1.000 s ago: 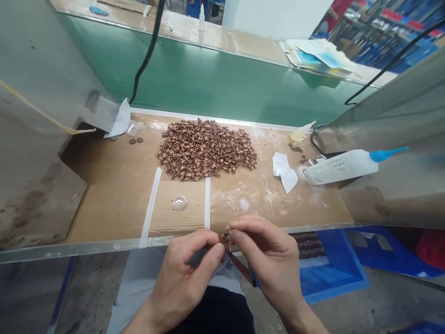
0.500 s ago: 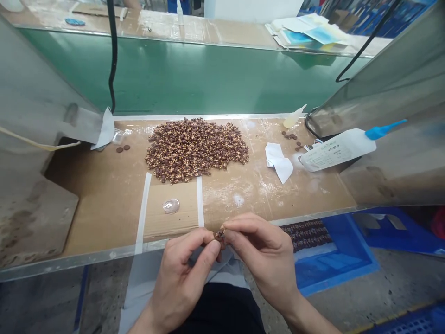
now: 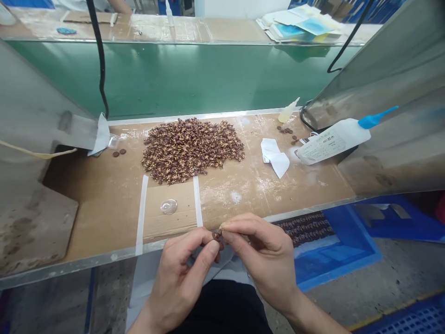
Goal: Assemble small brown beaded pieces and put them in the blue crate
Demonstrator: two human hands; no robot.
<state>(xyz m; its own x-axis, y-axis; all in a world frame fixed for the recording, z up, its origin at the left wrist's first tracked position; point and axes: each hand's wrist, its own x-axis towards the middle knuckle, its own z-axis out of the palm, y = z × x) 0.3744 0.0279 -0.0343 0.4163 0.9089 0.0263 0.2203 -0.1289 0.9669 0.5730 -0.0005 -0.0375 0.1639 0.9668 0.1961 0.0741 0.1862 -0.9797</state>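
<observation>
Between the fingertips of both hands is a small dark brown piece [image 3: 217,236], mostly covered by the fingers. My left hand [image 3: 189,269] pinches it between thumb and forefinger. My right hand [image 3: 260,257] is closed too, its thumb and forefinger pinched at the piece's right side; whatever tiny part they grip is too small to name. Both hands are over the table's front edge. Beyond them lies a big pile of small brown and yellow pieces [image 3: 191,150]. A clear round dish [image 3: 169,206] sits on the taped cardboard, nearer to my left hand.
At right, a white glue bottle [image 3: 333,141] with a blue nozzle lies tilted, near a crumpled white cloth [image 3: 275,157] and a small yellowish bottle [image 3: 288,110]. Below the table edge, a blue crate [image 3: 361,250] holds rows of brown pieces. Metal housings [image 3: 31,139] flank both sides.
The hands stay pinched together at the small piece with only slight finger movement. The view has tilted and shifted a little, so the table appears slightly rotated.
</observation>
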